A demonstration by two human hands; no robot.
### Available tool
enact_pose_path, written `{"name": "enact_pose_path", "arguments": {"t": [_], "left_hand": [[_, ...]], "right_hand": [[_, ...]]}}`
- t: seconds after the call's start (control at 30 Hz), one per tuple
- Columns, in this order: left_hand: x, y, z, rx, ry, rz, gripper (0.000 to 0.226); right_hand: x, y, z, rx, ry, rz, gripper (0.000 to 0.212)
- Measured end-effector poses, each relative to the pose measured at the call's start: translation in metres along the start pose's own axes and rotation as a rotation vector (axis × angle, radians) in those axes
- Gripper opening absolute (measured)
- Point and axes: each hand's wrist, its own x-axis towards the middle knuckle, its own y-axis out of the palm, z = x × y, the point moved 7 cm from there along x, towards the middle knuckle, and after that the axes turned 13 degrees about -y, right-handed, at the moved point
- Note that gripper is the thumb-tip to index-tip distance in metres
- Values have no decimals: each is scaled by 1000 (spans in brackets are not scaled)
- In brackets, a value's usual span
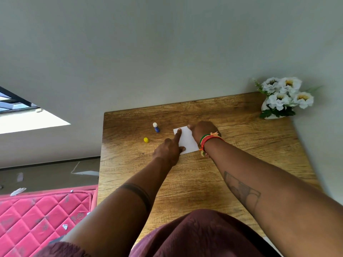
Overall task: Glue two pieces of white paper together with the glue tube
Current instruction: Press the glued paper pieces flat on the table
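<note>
Head view: both hands press flat, holding nothing, on the white paper [186, 140] mid-table; left hand [168, 152] at 7 o'clock, right hand [203, 131] at 2. Rub outward firmly, keeping edges aligned. Uncapped glue tube [156, 127] stands at 10 o'clock.

Paper [187, 140] lies flat on worktop [204, 182], approx centre, toward far half. Left hand [168, 152] on paper's left side, index finger stretched fwd to far-left corner, thumb on near edge. Right hand [203, 131] on paper's right/far side, fingers [189, 126] at far-right corner. Glue tube [156, 127] stands upright left of paper, just beside it, not touching. Cap [146, 140] sits on worktop left of paper, nearer than tube, apart from it. Flower pot [274, 110] at far-right corner of worktop, vs wall [167, 52] behind. Mattress [44, 216] lower left, beside worktop, on floor [46, 173].
</note>
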Motion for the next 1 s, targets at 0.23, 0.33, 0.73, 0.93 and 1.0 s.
{"name": "enact_pose_path", "arguments": {"t": [0.23, 0.33, 0.73, 0.93, 1.0], "left_hand": [[-3, -4, -2, 1, -79, 48, 87], [-2, -4, -2, -4, -106, 53, 90], [-1, -4, -5, 48, -97, 52, 93], [-1, -3, -5, 49, -94, 48, 93], [-2, -4, -6, 47, -95, 42, 93]], "right_hand": [[3, 3, 2, -97, -63, 44, 49], [3, 4, 0, -82, -58, 7, 50], [1, 0, -3, 5, 34, -8, 52], [-7, 5, 2, -26, -67, -23, 59], [-9, 6, -2, -22, -97, -29, 53]]}}
